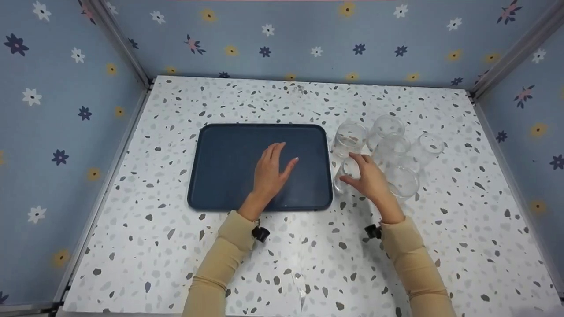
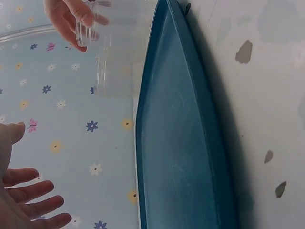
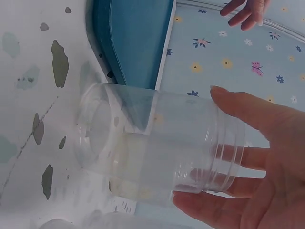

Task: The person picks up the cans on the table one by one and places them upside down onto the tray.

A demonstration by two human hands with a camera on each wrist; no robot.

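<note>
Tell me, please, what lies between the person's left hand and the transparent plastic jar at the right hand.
In the head view, the right part of the dark blue rectangular tray lies there, then a narrow strip of white speckled tabletop.

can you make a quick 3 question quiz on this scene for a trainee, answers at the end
1. Multiple choice: what are the fingers of the right hand around?
a) a spoon
b) a clear container
c) a plate

2. True or false: the left hand holds nothing.

3. Fill in: in the head view, the dark blue tray lies to the ____ of the other clear containers.

Key:
1. b
2. True
3. left
</note>
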